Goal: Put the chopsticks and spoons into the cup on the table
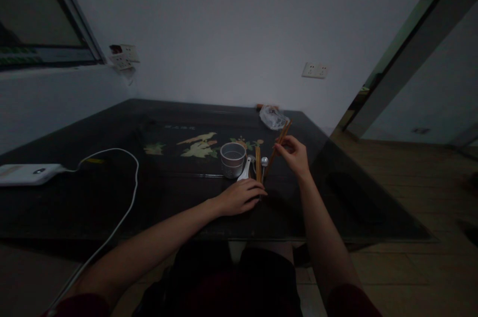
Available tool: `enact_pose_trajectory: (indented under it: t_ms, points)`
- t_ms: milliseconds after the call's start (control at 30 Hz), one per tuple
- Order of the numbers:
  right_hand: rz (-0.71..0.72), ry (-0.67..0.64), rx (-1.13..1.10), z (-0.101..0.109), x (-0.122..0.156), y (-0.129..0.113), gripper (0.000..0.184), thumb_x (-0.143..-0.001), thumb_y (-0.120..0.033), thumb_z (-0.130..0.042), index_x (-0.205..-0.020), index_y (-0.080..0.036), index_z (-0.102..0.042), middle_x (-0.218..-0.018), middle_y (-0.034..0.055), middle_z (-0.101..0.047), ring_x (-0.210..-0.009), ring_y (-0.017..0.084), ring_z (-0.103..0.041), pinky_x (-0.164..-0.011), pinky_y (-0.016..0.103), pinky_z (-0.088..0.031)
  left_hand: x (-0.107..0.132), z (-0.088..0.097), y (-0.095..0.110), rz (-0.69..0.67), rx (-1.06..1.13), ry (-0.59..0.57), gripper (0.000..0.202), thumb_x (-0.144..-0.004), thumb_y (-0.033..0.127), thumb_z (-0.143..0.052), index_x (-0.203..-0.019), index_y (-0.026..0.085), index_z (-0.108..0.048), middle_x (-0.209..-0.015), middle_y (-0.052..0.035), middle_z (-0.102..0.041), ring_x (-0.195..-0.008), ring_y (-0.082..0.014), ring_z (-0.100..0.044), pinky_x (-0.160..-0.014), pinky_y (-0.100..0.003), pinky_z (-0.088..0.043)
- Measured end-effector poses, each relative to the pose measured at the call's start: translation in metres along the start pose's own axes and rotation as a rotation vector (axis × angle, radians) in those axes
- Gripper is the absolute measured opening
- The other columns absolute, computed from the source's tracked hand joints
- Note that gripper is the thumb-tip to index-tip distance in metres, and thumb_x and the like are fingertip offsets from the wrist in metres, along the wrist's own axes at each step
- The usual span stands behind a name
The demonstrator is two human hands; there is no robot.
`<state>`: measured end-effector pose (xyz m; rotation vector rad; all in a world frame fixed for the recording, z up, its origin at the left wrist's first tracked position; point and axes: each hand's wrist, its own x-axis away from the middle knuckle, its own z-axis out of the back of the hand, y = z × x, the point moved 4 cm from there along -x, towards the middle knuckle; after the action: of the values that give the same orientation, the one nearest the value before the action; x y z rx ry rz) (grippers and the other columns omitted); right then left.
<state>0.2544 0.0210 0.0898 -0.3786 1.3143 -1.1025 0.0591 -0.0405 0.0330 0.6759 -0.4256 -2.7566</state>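
My right hand [294, 155] is raised over the dark table [112, 197] and pinches a pair of wooden chopsticks [283, 136] that tilt up and away. My left hand [241, 196] lies palm down on the table with its fingers stretched out, touching the near ends of a second pair of chopsticks [258, 168], a white ceramic spoon [245, 169] and a metal spoon [264, 162]. A small white cup [232, 158] stands just beyond the spoons.
A crumpled clear plastic bag [274, 117] lies near the far edge. At the left a white device [28, 173] rests with a white cable [129, 192] looping off the front edge. Wall sockets [315, 70] sit behind. Wooden floor [403, 182] opens to the right.
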Motion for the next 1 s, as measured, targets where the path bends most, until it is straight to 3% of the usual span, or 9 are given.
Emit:
enact_pose_trajectory:
  t_ms: [167,267,400,500,700,833,1000]
  points:
    - [0.016,0.006,-0.028,0.001,0.000,-0.002,0.028,-0.073,-0.039,-0.065,-0.090,-0.018,-0.064,-0.084,0.0036,-0.065,-0.074,0.018,-0.062,-0.059,0.027,-0.054,0.003,0.010,0.006,-0.071,-0.054,0.115,0.029,-0.088,0.014,-0.041,-0.112,0.020,-0.057,-0.114,-0.0080,-0.057,-0.109,-0.0182,-0.050,-0.096,-0.034,-0.040]
    - [0.015,0.021,-0.057,0.001,0.000,-0.002,0.026,-0.074,-0.040,-0.064,-0.087,-0.018,-0.063,-0.080,0.0030,-0.065,-0.071,0.018,-0.063,-0.058,0.027,-0.054,0.008,0.027,0.005,-0.061,-0.127,0.298,0.030,-0.086,0.013,-0.042,-0.110,0.022,-0.057,-0.114,-0.0073,-0.057,-0.112,-0.0200,-0.048,-0.099,-0.039,-0.037]
    - [0.006,0.060,-0.063,0.002,0.000,-0.001,0.026,-0.074,-0.042,-0.065,-0.083,-0.018,-0.063,-0.074,0.0022,-0.064,-0.066,0.018,-0.063,-0.055,0.028,-0.054,0.017,0.058,-0.014,0.174,-0.185,0.632,0.030,-0.085,0.018,-0.048,-0.114,0.024,-0.053,-0.122,-0.0076,-0.050,-0.119,-0.0235,-0.043,-0.103,-0.045,-0.033]
    - [0.010,0.094,-0.060,0.005,0.000,0.000,0.027,-0.072,-0.042,-0.067,-0.082,-0.017,-0.064,-0.071,0.0022,-0.065,-0.063,0.018,-0.063,-0.055,0.028,-0.054,0.023,0.070,-0.037,0.363,-0.116,0.774,0.048,-0.081,0.027,-0.059,-0.125,0.023,-0.042,-0.131,-0.0103,-0.041,-0.126,-0.0258,-0.035,-0.106,-0.047,-0.029]
    - [0.025,0.163,-0.054,0.011,0.000,0.001,0.028,-0.071,-0.042,-0.068,-0.085,-0.017,-0.065,-0.075,0.0037,-0.066,-0.065,0.018,-0.064,-0.057,0.029,-0.054,0.025,0.057,-0.079,0.516,0.189,0.732,0.104,-0.061,0.035,-0.079,-0.142,0.024,-0.014,-0.141,-0.0162,-0.029,-0.132,-0.0310,-0.029,-0.109,-0.049,-0.024]
    - [0.061,0.130,0.023,0.009,-0.001,0.004,0.028,-0.073,-0.040,-0.067,-0.087,-0.016,-0.066,-0.077,0.0046,-0.066,-0.068,0.018,-0.063,-0.059,0.028,-0.053,0.027,0.047,-0.100,0.584,0.479,0.703,0.115,-0.058,0.034,-0.080,-0.144,0.020,-0.005,-0.136,-0.0188,-0.037,-0.127,-0.0302,-0.038,-0.108,-0.048,-0.027]
    - [0.069,0.106,0.044,0.008,-0.002,0.006,0.029,-0.073,-0.042,-0.065,-0.087,-0.016,-0.066,-0.078,0.0049,-0.067,-0.070,0.018,-0.064,-0.060,0.027,-0.052,0.027,0.036,-0.114,0.592,0.683,0.616,0.114,-0.051,0.032,-0.083,-0.141,0.014,-0.015,-0.137,-0.0216,-0.038,-0.129,-0.0301,-0.038,-0.109,-0.047,-0.025]
